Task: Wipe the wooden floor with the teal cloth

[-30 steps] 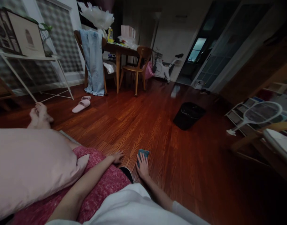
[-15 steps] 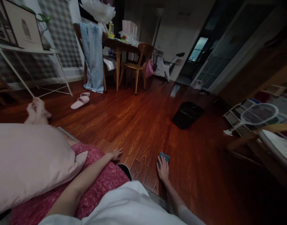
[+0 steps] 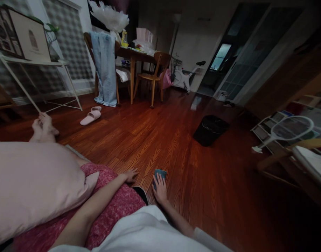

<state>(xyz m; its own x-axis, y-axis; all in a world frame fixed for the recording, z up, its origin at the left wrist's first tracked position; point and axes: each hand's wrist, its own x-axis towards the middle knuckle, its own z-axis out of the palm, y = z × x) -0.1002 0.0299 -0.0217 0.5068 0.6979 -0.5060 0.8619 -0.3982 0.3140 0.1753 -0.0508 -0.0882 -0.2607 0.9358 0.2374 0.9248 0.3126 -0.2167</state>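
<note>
Under my right hand [image 3: 159,188] lies a folded blue cloth [image 3: 162,173], pressed against the wooden floor [image 3: 139,143]. The fingers of that hand stretch over the cloth, whose far edge shows beyond them. To the left, my left hand [image 3: 130,175] rests on the floor beside my hip with its fingers extended and nothing in them. A pink pillow [image 3: 36,185] lies across my lap, over dark pink patterned clothing [image 3: 115,196].
A black trash bin [image 3: 209,131] stands ahead on the right. Pink slippers [image 3: 90,117] lie ahead left, near a white side table [image 3: 71,84]. Further off are a wooden chair [image 3: 160,66], a dining table [image 3: 132,56] and an exercise bike [image 3: 182,77]. A white racket [image 3: 291,127] leans at right.
My right hand has slid left across the floor with the blue cloth, closer to my left hand. The left hand has stayed in place. The view has tilted slightly.
</note>
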